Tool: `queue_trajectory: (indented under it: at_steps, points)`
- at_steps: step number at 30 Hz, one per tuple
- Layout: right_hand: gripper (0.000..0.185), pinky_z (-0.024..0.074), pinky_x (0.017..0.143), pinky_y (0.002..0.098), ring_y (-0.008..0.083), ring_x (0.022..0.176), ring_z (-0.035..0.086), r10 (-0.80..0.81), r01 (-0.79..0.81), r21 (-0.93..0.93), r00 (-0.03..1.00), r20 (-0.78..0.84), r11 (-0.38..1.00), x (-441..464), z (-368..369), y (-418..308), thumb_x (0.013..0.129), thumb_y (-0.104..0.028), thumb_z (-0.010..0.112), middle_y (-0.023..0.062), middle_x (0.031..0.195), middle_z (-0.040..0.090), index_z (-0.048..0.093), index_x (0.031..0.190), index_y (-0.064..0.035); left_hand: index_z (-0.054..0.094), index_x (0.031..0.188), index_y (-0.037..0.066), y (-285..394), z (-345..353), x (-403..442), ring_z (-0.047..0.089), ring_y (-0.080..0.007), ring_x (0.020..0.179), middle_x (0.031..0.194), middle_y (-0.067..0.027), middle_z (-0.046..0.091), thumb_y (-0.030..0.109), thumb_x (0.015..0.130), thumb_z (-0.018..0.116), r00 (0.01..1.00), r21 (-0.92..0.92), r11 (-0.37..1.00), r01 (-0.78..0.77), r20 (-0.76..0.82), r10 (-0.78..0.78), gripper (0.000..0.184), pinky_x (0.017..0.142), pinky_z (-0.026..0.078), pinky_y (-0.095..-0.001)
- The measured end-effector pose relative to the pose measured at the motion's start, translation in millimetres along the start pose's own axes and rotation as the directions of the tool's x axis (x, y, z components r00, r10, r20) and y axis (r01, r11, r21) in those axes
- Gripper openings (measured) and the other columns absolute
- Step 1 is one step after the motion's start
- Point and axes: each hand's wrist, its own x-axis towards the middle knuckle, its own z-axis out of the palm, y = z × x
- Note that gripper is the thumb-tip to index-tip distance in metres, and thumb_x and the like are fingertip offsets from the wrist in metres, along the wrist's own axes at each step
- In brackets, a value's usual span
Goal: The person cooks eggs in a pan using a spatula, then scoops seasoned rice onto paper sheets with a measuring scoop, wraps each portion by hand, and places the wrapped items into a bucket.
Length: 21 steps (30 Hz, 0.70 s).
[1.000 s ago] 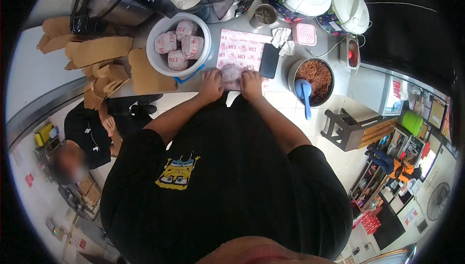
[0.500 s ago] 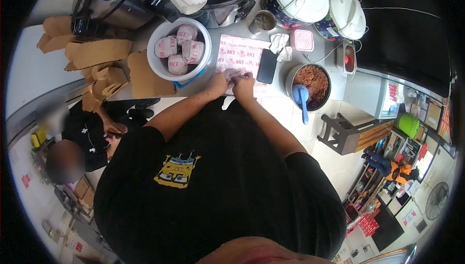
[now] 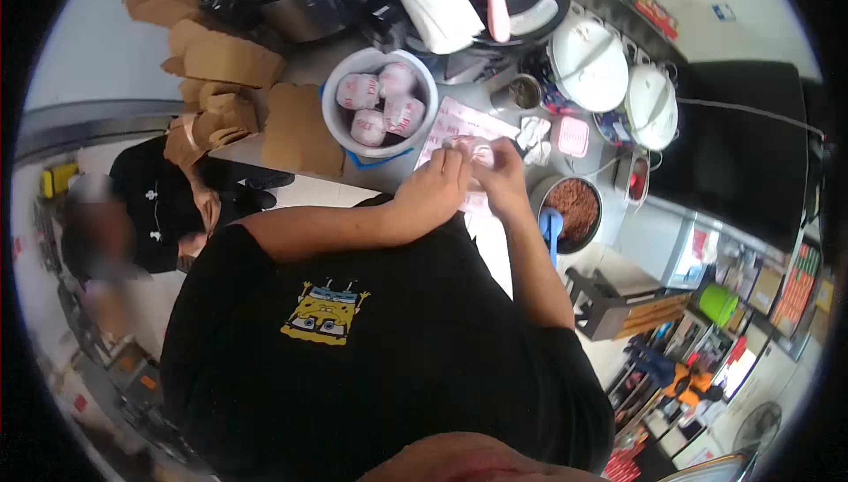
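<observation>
Both my hands are closed on a paper-wrapped bundle (image 3: 478,150), white with red print, above the near edge of the counter. My left hand (image 3: 435,189) presses bent fingers against its left side. My right hand (image 3: 503,180) grips its right side with thumb and fingers. Underneath lie printed wrapping sheets (image 3: 449,120), partly covered by my hands. A white tub (image 3: 332,104) to the left holds several similar wrapped bundles (image 3: 404,114). Right of my hands stands a pot of reddish-brown crumbly food (image 3: 574,206) with a blue ladle (image 3: 551,226) in it.
Torn cardboard (image 3: 305,129) lies left of the tub. Behind are a metal cup (image 3: 517,93), crumpled tissue (image 3: 533,139), a pink square container (image 3: 571,137) and lidded white pots (image 3: 590,62). A seated person (image 3: 146,204) is at the left. A wooden stool (image 3: 618,307) stands at right.
The bundle has been lifted off the sheets and is now upright between my hands. My view has shifted, so the counter appears lower and further right. The phone is now mostly hidden.
</observation>
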Motion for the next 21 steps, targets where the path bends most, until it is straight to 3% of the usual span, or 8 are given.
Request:
queue_trajectory:
  at_steps: [3,5,7,12,14,17,18,21]
  points:
    - [0.026,0.0562,0.081,0.0328,0.0157,0.089,0.065,0.060,-0.049,0.093,0.991,-0.122,0.994,-12.9,29.1,-20.1,0.087,-0.002,0.075,0.0096,0.102,0.065,0.054,0.101,-0.0039,0.051,0.128,-0.017,-9.9,-35.7,1.0,0.059,-0.0357,0.106,0.114,-0.0239,0.053,0.015,0.084,0.065,0.989,-0.237,0.971,-0.016,-0.146,-0.019,0.055,0.085,0.055,-0.0396]
    - [0.029,0.0557,0.083,0.0338,0.0166,0.093,0.065,0.012,0.022,0.363,0.996,-0.092,0.931,-20.7,59.8,-45.7,0.087,0.001,0.074,0.0106,0.106,0.066,0.053,0.105,-0.0050,0.050,0.128,-0.014,-34.6,-44.5,-3.9,0.057,-0.0413,0.107,0.116,-0.0255,0.051,0.017,0.085,0.069,0.991,-0.069,0.996,-0.048,-0.129,0.039,0.057,0.091,0.051,-0.0458]
    - [0.016,0.0547,0.093,0.0411,0.0247,0.109,0.065,-0.022,-0.158,0.698,0.970,0.243,0.698,-18.8,62.6,-70.5,0.101,-0.016,0.061,0.0136,0.122,0.064,0.051,0.111,-0.0072,0.049,0.128,-0.010,-47.4,-58.7,-9.6,0.057,-0.0441,0.108,0.117,-0.0267,0.051,0.017,0.083,0.073,0.970,-0.550,0.832,0.076,-0.151,-0.188,0.057,0.091,0.051,-0.0482]
    - [0.063,0.0425,0.109,0.0497,0.0275,0.129,0.054,-0.003,-0.428,0.584,0.805,0.593,0.690,6.3,79.3,-46.4,0.100,-0.039,0.062,0.0095,0.141,0.055,0.038,0.152,-0.0125,0.048,0.128,-0.005,-69.1,-54.4,-35.4,0.059,-0.0431,0.107,0.123,-0.0259,0.051,0.015,0.084,0.076,0.917,-0.685,0.727,0.039,-0.265,-0.299,0.056,0.088,0.051,-0.0457]
    - [0.066,0.0412,0.109,0.0491,0.0287,0.133,0.051,0.009,-0.476,0.630,0.802,0.597,0.614,6.2,98.7,-34.3,0.099,-0.040,0.063,0.0082,0.147,0.051,0.036,0.155,-0.0189,0.050,0.124,-0.005,-69.0,-28.6,-48.4,0.057,-0.0422,0.106,0.119,-0.0232,0.053,0.015,0.085,0.075,0.875,-0.826,0.552,0.112,-0.181,-0.449,0.051,0.090,0.049,-0.0461]
    - [0.063,0.0431,0.107,0.0479,0.0295,0.133,0.051,-0.036,-0.482,0.632,0.778,0.628,0.607,16.0,115.2,-31.7,0.100,-0.033,0.063,0.0086,0.148,0.050,0.036,0.156,-0.0200,0.051,0.126,-0.005,-75.4,-9.6,-60.4,0.055,-0.0396,0.110,0.121,-0.0219,0.053,0.015,0.085,0.075,0.805,-0.876,0.461,0.138,-0.172,-0.567,0.052,0.093,0.047,-0.0445]
    - [0.061,0.0454,0.105,0.0465,0.0294,0.132,0.052,-0.059,-0.475,0.618,0.762,0.645,0.626,21.6,118.7,-31.9,0.101,-0.027,0.063,0.0095,0.148,0.050,0.037,0.156,-0.0195,0.051,0.127,-0.004,-84.2,-9.0,-59.2,0.053,-0.0380,0.113,0.122,-0.0211,0.053,0.019,0.085,0.078,0.768,-0.731,0.670,0.134,-0.350,-0.536,0.055,0.097,0.044,-0.0448]
    - [0.057,0.0510,0.098,0.0443,0.0288,0.128,0.056,0.055,-0.421,0.485,0.795,0.604,0.767,52.9,123.8,-26.1,0.101,-0.013,0.062,0.0129,0.147,0.051,0.041,0.153,-0.0175,0.051,0.128,-0.003,-97.7,-1.7,-60.0,0.051,-0.0383,0.116,0.122,-0.0207,0.053,0.025,0.083,0.081,0.685,-0.583,0.754,0.302,-0.418,-0.597,0.061,0.100,0.041,-0.0469]
